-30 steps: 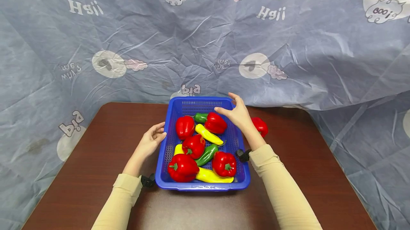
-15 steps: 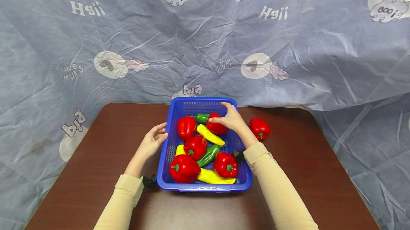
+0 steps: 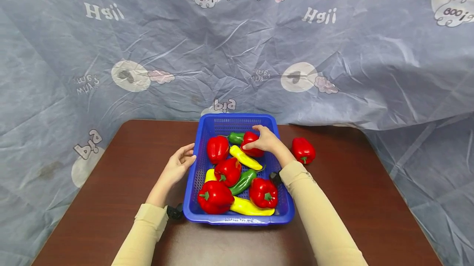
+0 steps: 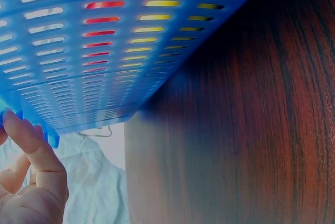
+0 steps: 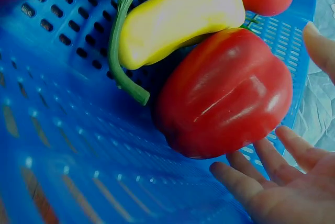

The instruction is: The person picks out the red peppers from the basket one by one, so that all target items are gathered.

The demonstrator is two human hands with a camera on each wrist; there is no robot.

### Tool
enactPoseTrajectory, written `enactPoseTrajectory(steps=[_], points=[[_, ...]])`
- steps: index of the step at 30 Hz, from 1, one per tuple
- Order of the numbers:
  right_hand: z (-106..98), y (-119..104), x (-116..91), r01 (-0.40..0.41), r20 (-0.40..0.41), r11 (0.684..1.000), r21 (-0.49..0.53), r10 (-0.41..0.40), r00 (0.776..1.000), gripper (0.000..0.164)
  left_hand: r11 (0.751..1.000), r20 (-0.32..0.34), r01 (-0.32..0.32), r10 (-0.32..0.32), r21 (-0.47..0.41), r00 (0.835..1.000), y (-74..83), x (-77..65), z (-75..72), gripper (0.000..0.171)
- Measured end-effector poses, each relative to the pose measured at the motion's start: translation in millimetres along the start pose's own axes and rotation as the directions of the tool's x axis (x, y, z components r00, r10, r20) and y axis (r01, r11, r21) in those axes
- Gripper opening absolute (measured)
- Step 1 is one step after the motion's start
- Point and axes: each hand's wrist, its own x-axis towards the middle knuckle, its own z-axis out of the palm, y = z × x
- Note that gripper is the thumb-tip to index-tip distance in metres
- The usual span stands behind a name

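Free table (image 3: 105, 179) left, pepper (image 3: 303, 150) right of basket (image 3: 238, 219)

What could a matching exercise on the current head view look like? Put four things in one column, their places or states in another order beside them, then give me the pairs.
Things
1. blue perforated plastic basket
2. rightmost glossy, lobed red bell pepper
3. long, smooth yellow pepper nearest the camera wearer
4. grey-blue cartoon-print cloth

Places and states
A. lies inside the basket
B. hangs behind the brown wood-grain table
C. contains a shiny, elongated green pepper
D. sits outside the basket, on the table

Pairs: 1-C, 2-D, 3-A, 4-B
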Motion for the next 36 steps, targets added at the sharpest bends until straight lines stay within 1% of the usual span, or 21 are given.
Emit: enactPoseTrajectory(steps=[9, 19, 23, 28, 36], points=[[3, 0, 6, -0.005, 0.041, 0.998, -0.067, 0.008, 0.999, 0.085, 1.000, 0.011, 0.015, -0.015, -0.016, 1.000, 0.0, 0.0, 0.2, 0.051], [7, 1, 13, -0.014, 0.035, 0.995, -0.104, 0.018, 0.999, 0.086, 0.999, 0.007, 0.002, -0.002, -0.037, 1.000, -0.1, -0.1, -0.3, 0.051], [9, 2, 15, -0.024, 0.039, 0.993, -0.112, 0.029, 0.999, 0.085, 0.999, 0.005, 0.014, -0.014, -0.044, 1.000, -0.5, 0.2, -0.6, 0.051], [9, 3, 15, -0.019, 0.024, 0.993, -0.116, 0.022, 0.999, 0.082, 0.999, 0.008, 0.014, -0.014, -0.052, 1.000, -0.2, 0.1, -0.1, 0.051], [10, 4, 15, -0.012, -0.023, 0.994, -0.105, 0.010, 1.000, 0.079, 0.999, 0.004, 0.010, -0.009, -0.054, 1.000, -1.2, 0.0, -0.2, 0.051]])
